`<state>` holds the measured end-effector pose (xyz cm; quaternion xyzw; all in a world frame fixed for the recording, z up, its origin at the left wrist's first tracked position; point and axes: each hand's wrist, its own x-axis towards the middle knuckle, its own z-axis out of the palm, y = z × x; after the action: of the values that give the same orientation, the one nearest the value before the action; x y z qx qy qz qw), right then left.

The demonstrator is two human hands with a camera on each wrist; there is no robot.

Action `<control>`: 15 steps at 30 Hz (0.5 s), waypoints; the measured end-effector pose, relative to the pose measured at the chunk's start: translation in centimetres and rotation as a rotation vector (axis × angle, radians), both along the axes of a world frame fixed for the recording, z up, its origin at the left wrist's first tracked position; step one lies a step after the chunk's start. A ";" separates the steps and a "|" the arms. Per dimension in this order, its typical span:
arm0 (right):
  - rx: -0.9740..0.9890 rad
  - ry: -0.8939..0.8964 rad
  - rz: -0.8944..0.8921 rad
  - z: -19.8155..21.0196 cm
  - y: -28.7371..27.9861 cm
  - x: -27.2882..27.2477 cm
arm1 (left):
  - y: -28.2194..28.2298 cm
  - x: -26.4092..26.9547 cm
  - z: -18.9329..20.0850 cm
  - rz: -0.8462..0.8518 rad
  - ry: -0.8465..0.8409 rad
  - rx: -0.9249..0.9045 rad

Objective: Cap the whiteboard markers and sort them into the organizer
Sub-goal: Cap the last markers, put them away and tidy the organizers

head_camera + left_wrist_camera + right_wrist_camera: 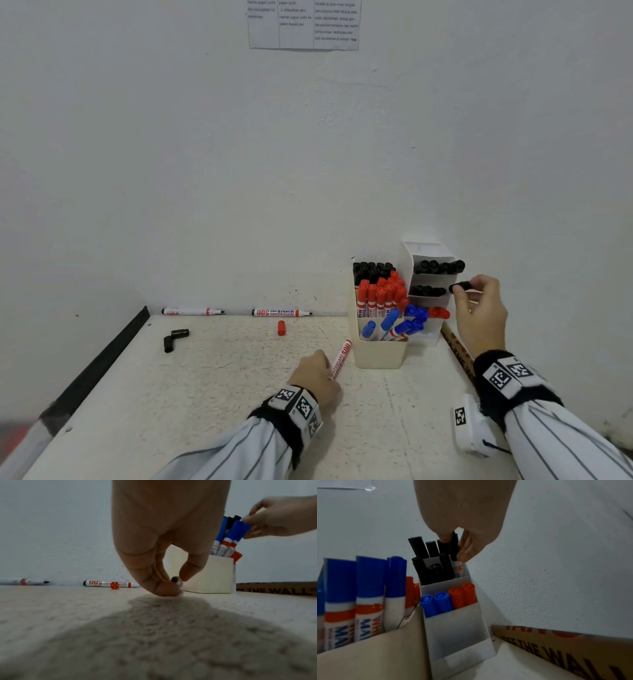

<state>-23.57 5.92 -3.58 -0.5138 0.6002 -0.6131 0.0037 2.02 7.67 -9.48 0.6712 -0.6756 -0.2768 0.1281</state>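
Desk (212,394): pale, speckled, filling the lower half of the head frame.

Organizer (430,270): white, tiered, right of centre against the wall. Upper two tiers held black-capped markers; the lowest tier held blue and red ones.

Cream bin (378,353): just left of the organizer, packed with black, red and blue capped markers.

Right hand (479,308): at the right of the frame, fingers pinching a black-capped marker (459,286) by its cap end, its tip at the organizer's middle tier. In the right wrist view the marker's white barrel had entered the compartment beside other black caps.

Left hand (317,377): lower centre, fingertips curled on the near end of a red-printed marker (340,358) lying on the desk; whether this one was capped could not be told.

Loose items, centre left: two uncapped markers (282,312) (191,311) along the wall, one red cap (281,328), two black caps (175,339) touching at an angle.

Step in hand, by judgement: filing a capped black marker into the organizer while the left hand secured the next.

Next move, by judgement: let the black marker drop fully into its tier, then match the red cap to the marker it belongs to, checking tip colour first.
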 end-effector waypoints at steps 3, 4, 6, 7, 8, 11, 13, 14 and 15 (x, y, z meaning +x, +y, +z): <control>0.062 0.008 0.007 -0.3 -0.8 0.3 | 0.1 1.1 0.1 0.126 0.155 -0.041; 0.092 0.009 0.013 -0.4 -1.0 0.4 | 0.1 1.5 0.2 0.164 0.216 -0.081; 0.155 0.005 0.009 -0.6 -1.2 0.5 | 0.1 2.5 0.7 0.229 0.355 -0.166; 0.173 -0.001 0.005 -0.7 -1.2 0.5 | 0.0 3.1 0.9 0.255 0.416 -0.209; 0.182 -0.003 0.002 -0.8 -1.3 0.6 | 0.0 3.6 1.2 0.280 0.464 -0.255; 0.132 0.022 -0.034 -1.0 -1.3 0.9 | -0.3 5.0 2.3 0.378 0.590 -0.383; -0.006 0.024 -0.078 -0.6 -1.0 1.6 | -0.6 5.9 3.0 0.471 0.697 -0.437; -0.089 0.035 -0.105 0.1 -0.7 2.1 | -0.7 6.5 3.3 0.517 0.753 -0.453; -0.173 0.046 -0.134 1.1 -0.4 2.7 | -0.8 7.0 3.5 0.549 0.808 -0.468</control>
<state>-20.82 5.48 -2.48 -0.4849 0.5779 -0.6494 -0.0954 9.06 6.90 -5.96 0.6167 -0.4159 -0.3115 0.5914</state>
